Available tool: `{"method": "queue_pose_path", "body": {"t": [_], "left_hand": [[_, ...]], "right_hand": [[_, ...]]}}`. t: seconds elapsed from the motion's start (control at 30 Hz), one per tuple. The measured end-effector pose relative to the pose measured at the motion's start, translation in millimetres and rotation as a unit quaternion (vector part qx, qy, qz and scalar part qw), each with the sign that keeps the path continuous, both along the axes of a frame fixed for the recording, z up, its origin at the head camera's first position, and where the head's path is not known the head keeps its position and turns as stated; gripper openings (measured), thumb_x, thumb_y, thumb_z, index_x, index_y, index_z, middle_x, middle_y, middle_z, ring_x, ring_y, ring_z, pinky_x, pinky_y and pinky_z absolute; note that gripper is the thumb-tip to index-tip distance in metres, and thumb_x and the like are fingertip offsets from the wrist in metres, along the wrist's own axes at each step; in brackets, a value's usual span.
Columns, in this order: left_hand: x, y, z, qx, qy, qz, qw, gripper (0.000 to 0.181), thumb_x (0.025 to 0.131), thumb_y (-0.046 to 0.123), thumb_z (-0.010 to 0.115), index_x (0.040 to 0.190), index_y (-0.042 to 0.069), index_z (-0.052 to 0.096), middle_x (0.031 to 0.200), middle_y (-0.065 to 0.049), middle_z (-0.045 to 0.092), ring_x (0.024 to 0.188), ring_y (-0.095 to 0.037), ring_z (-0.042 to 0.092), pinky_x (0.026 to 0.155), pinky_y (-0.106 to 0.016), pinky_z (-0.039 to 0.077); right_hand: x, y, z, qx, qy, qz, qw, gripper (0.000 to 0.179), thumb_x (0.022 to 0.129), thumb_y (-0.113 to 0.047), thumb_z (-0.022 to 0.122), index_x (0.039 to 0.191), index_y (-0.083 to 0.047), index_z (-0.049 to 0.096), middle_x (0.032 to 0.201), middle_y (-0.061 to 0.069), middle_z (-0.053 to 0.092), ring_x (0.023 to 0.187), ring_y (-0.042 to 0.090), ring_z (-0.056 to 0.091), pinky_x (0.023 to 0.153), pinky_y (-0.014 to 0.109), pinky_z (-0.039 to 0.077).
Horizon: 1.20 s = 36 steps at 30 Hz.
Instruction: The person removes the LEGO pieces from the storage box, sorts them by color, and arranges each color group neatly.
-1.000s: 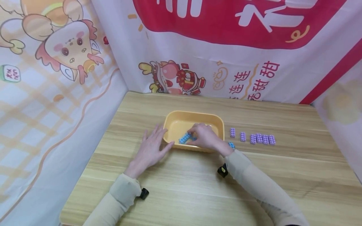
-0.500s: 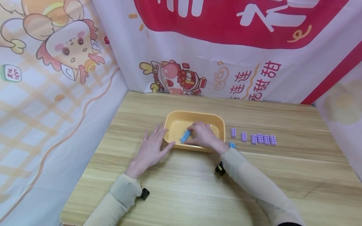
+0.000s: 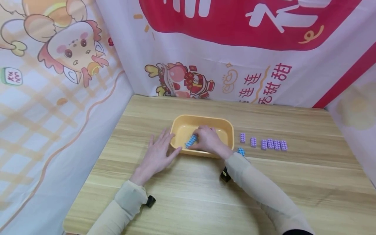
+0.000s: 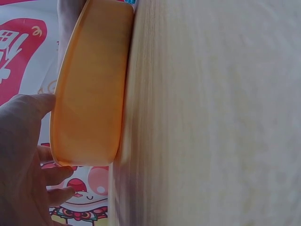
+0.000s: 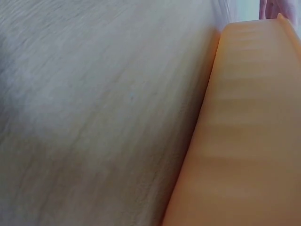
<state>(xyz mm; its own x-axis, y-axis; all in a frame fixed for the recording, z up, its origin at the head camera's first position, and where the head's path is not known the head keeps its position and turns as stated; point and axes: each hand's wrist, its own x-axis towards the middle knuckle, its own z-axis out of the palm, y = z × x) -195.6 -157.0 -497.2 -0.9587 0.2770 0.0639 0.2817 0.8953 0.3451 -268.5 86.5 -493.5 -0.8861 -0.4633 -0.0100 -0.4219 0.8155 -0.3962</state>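
A yellow plastic bin (image 3: 202, 153) stands on the table, with blue toy building bricks (image 3: 191, 141) lying in a slanting row inside it. My right hand (image 3: 209, 139) reaches over the near rim and pinches at these bricks between thumb and fingers; the palm side is hidden. My left hand (image 3: 157, 153) rests its thumb and fingers against the bin's left end, fingers extended. In the left wrist view, the left thumb (image 4: 44, 101) touches the bin's rim. The right wrist view shows only the bin's ribbed outer wall (image 5: 244, 132) close up, not the bricks.
Several purple bricks (image 3: 270, 143) lie to the right of the bin on the wooden table (image 3: 188, 195). Another blue brick piece (image 3: 241, 151) sits close to the bin's right end, beside the right sleeve. A printed cloth (image 3: 229, 58) hangs behind the table.
My right hand has shifted slightly left inside the bin, and the blue bricks there have changed angle and moved a little with it. My left hand has stayed at the bin's left end.
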Motion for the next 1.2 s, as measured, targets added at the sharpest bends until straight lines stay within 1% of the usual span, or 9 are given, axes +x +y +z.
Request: {"method": "queue_pose_path", "body": {"t": [0.13,0.27,0.37,0.43,0.6,0.73,0.9,1.07,1.2], "left_hand": [[-0.6,-0.2,-2.2,-0.004,-0.002,-0.001,1.0000,0.088,0.109,0.075,0.038,0.170,0.012,0.040,0.183,-0.015,0.026,0.172,-0.036,0.022,0.137,-0.075,0.009],[-0.7,-0.3,-0.7,0.001,-0.005,-0.002,1.0000,0.086,0.110,0.073,0.040,0.170,0.012,0.040,0.183,-0.016,0.027,0.172,-0.036,0.022,0.138,-0.074,0.009],[-0.3,-0.2,0.5,-0.001,-0.011,-0.002,0.9999,0.085,0.110,0.073,0.041,0.170,0.013,0.040,0.183,-0.016,0.026,0.173,-0.035,0.022,0.139,-0.072,0.009],[-0.5,-0.4,0.5,-0.004,-0.012,-0.002,0.9999,0.085,0.109,0.073,0.040,0.170,0.013,0.040,0.183,-0.015,0.025,0.173,-0.034,0.021,0.139,-0.072,0.009],[-0.6,-0.6,-0.2,-0.005,-0.011,-0.001,0.9999,0.086,0.109,0.075,0.039,0.170,0.014,0.040,0.184,-0.015,0.026,0.173,-0.034,0.022,0.139,-0.072,0.009],[-0.6,-0.5,-0.6,-0.005,-0.010,0.000,0.9999,0.087,0.109,0.076,0.038,0.170,0.014,0.040,0.183,-0.015,0.026,0.173,-0.035,0.022,0.139,-0.072,0.009],[-0.8,0.0,-0.4,-0.005,-0.009,0.000,0.9999,0.086,0.109,0.075,0.039,0.170,0.014,0.040,0.183,-0.015,0.028,0.172,-0.035,0.023,0.139,-0.072,0.010],[-0.8,0.1,0.1,-0.008,-0.008,0.001,0.9999,0.085,0.109,0.073,0.041,0.170,0.014,0.040,0.183,-0.015,0.028,0.172,-0.036,0.024,0.139,-0.072,0.010],[-0.6,0.1,0.4,-0.009,-0.009,0.002,0.9999,0.084,0.110,0.073,0.041,0.170,0.014,0.040,0.183,-0.016,0.027,0.172,-0.036,0.024,0.139,-0.073,0.010]], "right_hand": [[-1.8,0,-2.2,0.002,-0.004,-0.010,0.9999,0.066,0.080,-0.055,0.096,0.125,-0.010,0.080,0.124,0.007,0.075,0.116,0.027,0.065,0.114,0.056,0.049],[-2.2,1,-1.4,0.000,-0.007,-0.018,0.9998,0.067,0.079,-0.054,0.097,0.127,-0.011,0.080,0.128,0.008,0.074,0.120,0.029,0.065,0.118,0.060,0.047],[-1.5,-1,-1.5,0.006,-0.004,-0.017,0.9998,0.070,0.079,-0.057,0.096,0.128,-0.011,0.079,0.129,0.009,0.073,0.120,0.029,0.064,0.119,0.063,0.047],[-1.1,-3,-1.6,0.016,0.005,-0.015,0.9997,0.071,0.078,-0.060,0.096,0.126,-0.010,0.078,0.128,0.009,0.073,0.119,0.028,0.065,0.119,0.063,0.048],[-0.9,-8,-0.8,0.043,0.030,-0.008,0.9986,0.068,0.079,-0.064,0.094,0.114,-0.009,0.077,0.119,0.007,0.072,0.109,0.025,0.064,0.109,0.053,0.052],[-1.8,-9,-0.9,0.049,0.031,-0.004,0.9983,0.060,0.082,-0.060,0.092,0.110,-0.011,0.075,0.116,0.006,0.071,0.105,0.023,0.062,0.103,0.048,0.050],[-4.2,-7,-3.7,0.024,0.021,0.006,0.9995,0.056,0.083,-0.051,0.094,0.115,-0.008,0.077,0.118,0.008,0.071,0.105,0.024,0.063,0.105,0.049,0.049],[-6.9,-2,-5.2,-0.021,0.018,0.017,0.9995,0.061,0.078,-0.041,0.099,0.122,-0.004,0.077,0.123,0.012,0.072,0.112,0.028,0.065,0.111,0.053,0.051],[-6.9,2,-2.3,-0.071,0.004,0.027,0.9971,0.066,0.078,-0.032,0.100,0.130,0.001,0.074,0.128,0.016,0.069,0.116,0.030,0.064,0.112,0.050,0.056]]}}
